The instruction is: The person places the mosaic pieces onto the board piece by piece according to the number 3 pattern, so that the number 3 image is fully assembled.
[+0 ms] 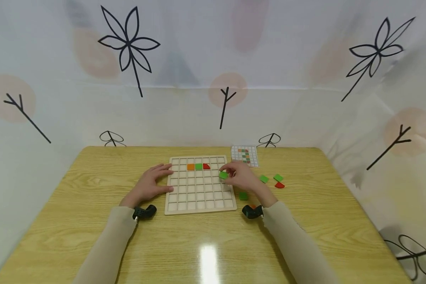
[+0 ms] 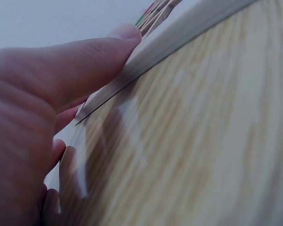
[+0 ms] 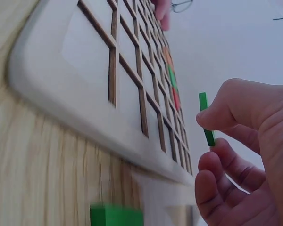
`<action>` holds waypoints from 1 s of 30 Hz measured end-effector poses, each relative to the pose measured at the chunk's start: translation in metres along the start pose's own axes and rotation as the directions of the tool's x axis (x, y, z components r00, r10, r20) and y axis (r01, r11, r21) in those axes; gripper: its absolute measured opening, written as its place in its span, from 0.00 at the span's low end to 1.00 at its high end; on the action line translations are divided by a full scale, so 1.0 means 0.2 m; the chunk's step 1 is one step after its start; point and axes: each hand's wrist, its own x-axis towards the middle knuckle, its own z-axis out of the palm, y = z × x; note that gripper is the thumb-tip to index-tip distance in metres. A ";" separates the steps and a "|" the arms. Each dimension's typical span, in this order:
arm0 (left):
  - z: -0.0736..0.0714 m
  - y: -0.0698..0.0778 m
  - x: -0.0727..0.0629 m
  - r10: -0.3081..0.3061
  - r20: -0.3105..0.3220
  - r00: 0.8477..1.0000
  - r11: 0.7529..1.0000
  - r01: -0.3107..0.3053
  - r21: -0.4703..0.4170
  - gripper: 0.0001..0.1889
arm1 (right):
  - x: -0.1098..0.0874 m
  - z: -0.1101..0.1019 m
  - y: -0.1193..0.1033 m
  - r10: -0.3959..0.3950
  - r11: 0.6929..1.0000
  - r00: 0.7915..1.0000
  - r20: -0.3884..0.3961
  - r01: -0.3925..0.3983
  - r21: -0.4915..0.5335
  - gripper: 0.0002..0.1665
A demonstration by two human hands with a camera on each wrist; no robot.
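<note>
Right hand [image 1: 243, 177] pinching green tile [image 1: 223, 174] partly hides card [image 1: 247, 154]; loose red piece [image 1: 279, 185] nearby.

loose tiles [image 1: 264, 179] lie right of the board [image 1: 200, 196].

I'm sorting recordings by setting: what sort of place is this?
Probably an indoor tabletop workspace, perhaps screened off for recording: a wood-grain table with flower-printed white sheeting behind it, and a wooden grid board on top.

A wood-grained table [image 1: 184, 244] bears a gridded board [image 1: 196, 189], printed sheet [image 1: 245, 154] and loose tiles [image 1: 243, 196].
</note>
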 end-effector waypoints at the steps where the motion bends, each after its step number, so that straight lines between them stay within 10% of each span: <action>1: 0.00 0.00 0.00 0.002 -0.002 1.000 1.000 -0.002 -0.001 0.34 | 0.02 0.01 0.00 0.000 1.000 1.000 0.000 0.000 0.003 0.20; 30: -0.01 0.02 -0.01 0.016 -0.012 1.000 1.000 -0.016 -0.024 0.33 | 0.19 0.19 -0.04 0.171 0.979 0.985 0.011 -0.171 0.115 0.21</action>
